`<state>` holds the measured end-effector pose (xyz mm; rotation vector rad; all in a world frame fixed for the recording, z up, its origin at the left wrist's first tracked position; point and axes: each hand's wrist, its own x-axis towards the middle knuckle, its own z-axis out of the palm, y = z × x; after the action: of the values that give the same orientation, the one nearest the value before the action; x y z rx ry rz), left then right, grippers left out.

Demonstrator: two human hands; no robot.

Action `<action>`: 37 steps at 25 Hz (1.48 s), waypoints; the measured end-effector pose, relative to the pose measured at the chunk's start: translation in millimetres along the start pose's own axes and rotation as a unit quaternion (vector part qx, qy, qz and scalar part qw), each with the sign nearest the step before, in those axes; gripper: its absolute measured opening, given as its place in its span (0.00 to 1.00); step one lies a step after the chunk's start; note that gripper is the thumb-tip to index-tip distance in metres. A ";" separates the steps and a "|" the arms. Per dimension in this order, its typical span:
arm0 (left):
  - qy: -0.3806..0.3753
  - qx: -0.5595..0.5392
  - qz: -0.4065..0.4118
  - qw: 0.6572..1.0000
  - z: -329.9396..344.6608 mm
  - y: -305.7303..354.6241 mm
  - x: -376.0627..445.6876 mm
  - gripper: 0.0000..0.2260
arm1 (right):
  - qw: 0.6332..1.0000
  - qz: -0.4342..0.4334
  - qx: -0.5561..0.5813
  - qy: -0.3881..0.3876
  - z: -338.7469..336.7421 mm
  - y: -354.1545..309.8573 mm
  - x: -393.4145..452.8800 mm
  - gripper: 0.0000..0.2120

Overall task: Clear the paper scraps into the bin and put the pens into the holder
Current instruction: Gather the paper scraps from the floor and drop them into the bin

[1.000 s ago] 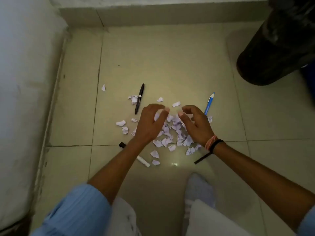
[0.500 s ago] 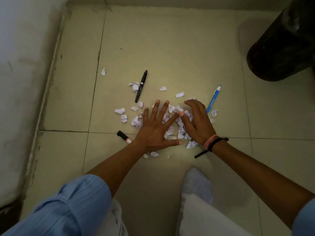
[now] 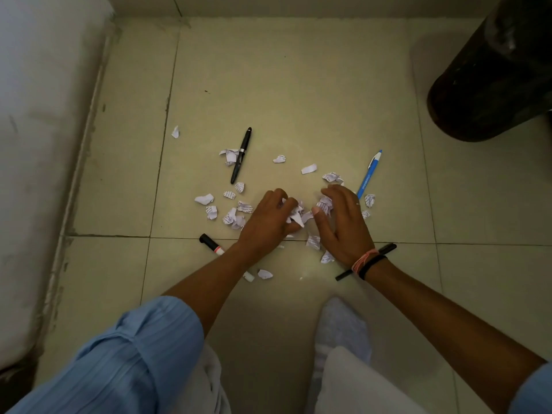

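Observation:
Torn white paper scraps lie scattered on the tiled floor. My left hand is curled around a bunch of scraps at the middle of the heap. My right hand faces it, fingers bent over more scraps. A black pen lies beyond the heap to the left. A blue pen lies at the right. A marker with a black cap runs under my left forearm. A thin black pen is partly hidden under my right wrist.
A black bin stands at the far right. A pale wall or mattress edge runs along the left. My socked foot and knees are near the bottom of the view.
My left hand lay flat with spread fingers on the scraps; now both hands have curled inward, bunching scraps between them.

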<state>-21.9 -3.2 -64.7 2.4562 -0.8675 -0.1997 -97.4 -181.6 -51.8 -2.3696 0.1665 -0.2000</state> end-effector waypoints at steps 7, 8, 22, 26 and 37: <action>0.237 -0.266 -0.187 0.915 -53.7 7.5 20.3 0.12 | 0.986 -0.016 -0.097 -0.134 34.0 -12.7 -6.3 0.37; 0.251 -0.314 -0.228 0.887 -59.8 4.8 21.1 0.14 | 0.983 -0.038 -0.100 -0.147 39.4 -17.8 -2.4 0.37; 0.318 -0.606 -0.387 0.618 -111.0 -22.5 16.0 0.21 | 0.844 -0.407 -0.232 -0.259 89.8 -69.8 52.8 0.24; 0.310 -0.610 -0.377 0.624 -112.2 -21.7 12.8 0.22 | 0.891 -0.365 -0.207 -0.172 51.9 -37.5 37.6 0.14; 0.295 -0.605 -0.389 0.629 -109.3 -1.3 20.4 0.21 | 0.955 -0.057 -0.242 -0.163 51.3 -24.4 23.6 0.45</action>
<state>27.7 31.7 28.5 1.2076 0.5911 -0.1619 -62.9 -133.7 -69.3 -2.8594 -0.0928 0.2057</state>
